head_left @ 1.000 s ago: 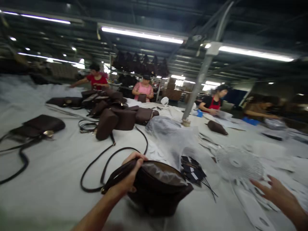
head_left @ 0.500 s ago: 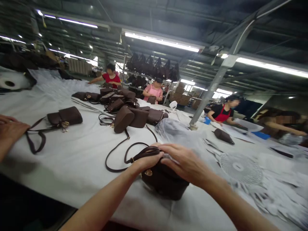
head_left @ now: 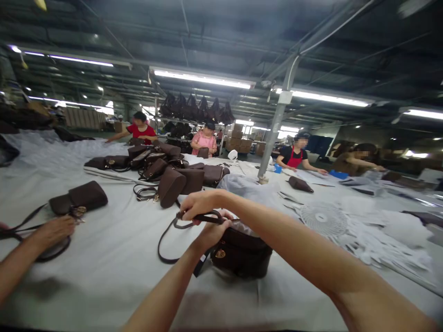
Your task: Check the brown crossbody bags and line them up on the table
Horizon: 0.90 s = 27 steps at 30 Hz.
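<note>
A dark brown bag with a gold charm stands on the white-covered table, and clear plastic shows in its top. At the bag's upper left edge, my left hand is closed round the dark strap. My right hand reaches across above it, fingers wrapped round the same strap further left. The strap loops down onto the table to the left of the bag. A black tag hangs beside the charm.
Another person's hand touches a brown bag at the left. Brown bags are piled beyond my hands. A metal post, a round woven white piece and white scraps lie to the right. Several people work across the table.
My right hand has moved left from the bag's top and gripped the strap. The black tag now shows. At the left, the other person's hand has come to the bag's charm. The view has turned right.
</note>
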Each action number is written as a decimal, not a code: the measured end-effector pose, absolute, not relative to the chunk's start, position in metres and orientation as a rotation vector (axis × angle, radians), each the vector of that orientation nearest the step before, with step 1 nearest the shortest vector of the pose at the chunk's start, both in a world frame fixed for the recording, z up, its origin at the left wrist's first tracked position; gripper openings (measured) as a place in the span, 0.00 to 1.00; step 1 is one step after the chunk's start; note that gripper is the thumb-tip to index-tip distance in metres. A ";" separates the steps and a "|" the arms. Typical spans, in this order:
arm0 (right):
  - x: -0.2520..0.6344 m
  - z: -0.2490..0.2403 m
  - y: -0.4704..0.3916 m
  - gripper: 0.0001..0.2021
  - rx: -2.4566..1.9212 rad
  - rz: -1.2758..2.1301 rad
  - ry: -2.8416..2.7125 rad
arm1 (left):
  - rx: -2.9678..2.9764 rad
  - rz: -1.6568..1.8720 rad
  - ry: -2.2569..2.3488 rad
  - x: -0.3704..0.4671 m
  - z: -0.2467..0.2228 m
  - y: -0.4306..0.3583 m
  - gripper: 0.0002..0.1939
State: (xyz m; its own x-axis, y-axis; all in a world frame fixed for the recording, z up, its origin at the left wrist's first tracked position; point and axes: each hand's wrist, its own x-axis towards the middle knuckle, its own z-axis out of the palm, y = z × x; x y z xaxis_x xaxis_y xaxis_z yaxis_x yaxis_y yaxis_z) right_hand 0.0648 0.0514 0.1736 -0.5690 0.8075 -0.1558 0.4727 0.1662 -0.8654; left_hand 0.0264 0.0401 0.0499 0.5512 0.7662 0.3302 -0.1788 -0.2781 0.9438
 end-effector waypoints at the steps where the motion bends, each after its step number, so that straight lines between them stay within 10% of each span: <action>1: 0.071 0.187 0.054 0.08 -1.198 1.439 -2.098 | 1.601 1.010 0.514 0.026 0.046 0.040 0.04; 15: 0.121 0.207 0.053 0.17 -0.620 1.468 -1.309 | 1.378 1.197 0.689 0.032 0.008 0.028 0.19; 27: 0.135 0.276 0.063 0.17 -0.661 1.164 -1.312 | 1.428 0.901 0.304 -0.006 0.101 0.062 0.18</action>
